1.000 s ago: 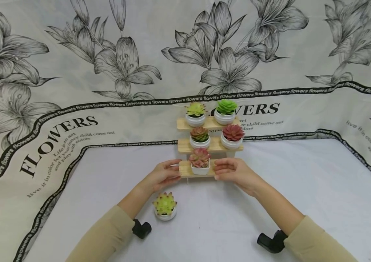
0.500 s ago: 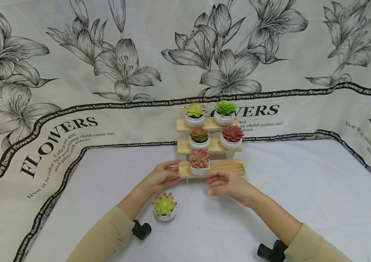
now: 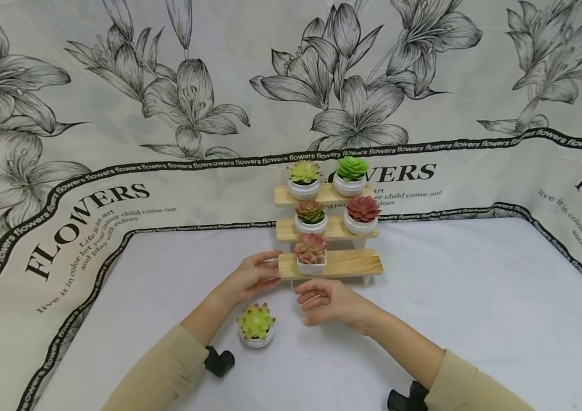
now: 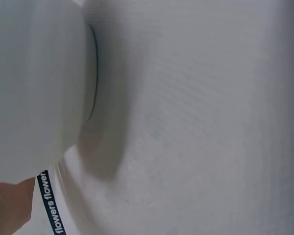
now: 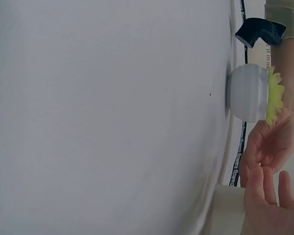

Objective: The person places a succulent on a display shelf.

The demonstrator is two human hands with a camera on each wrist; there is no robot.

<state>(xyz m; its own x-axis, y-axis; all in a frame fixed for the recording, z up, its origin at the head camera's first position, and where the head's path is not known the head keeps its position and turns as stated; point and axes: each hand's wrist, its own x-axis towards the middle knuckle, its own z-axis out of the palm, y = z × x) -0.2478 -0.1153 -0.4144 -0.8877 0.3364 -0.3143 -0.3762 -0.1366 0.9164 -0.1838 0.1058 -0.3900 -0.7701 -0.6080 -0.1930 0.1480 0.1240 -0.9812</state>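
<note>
My left hand (image 3: 255, 277) touches the left end of the lowest plank of a three-tier wooden plant stand (image 3: 355, 262), its fingers fairly straight. Just in front of the stand hovers my right hand (image 3: 332, 305), fingers loosely bent around nothing. On the lowest plank sits a pink succulent in a square white pot (image 3: 311, 254). A yellow-green potted succulent (image 3: 256, 325) stands on the table between the forearms. In the left wrist view, its white pot (image 4: 34, 88) fills the left side and hides most of the hand.
The middle tier bears a green-red succulent (image 3: 311, 216) and a dark red one (image 3: 362, 214). On the top tier are a yellow-green succulent (image 3: 304, 178) and a bright green one (image 3: 351, 175). A flower-printed cloth (image 3: 209, 188) hangs behind. Black wrist pieces (image 3: 219, 361) show by both sleeves.
My right hand has left the right part of the lowest plank and moved left and toward me, uncovering that end. The left hand stays at the stand's left end.
</note>
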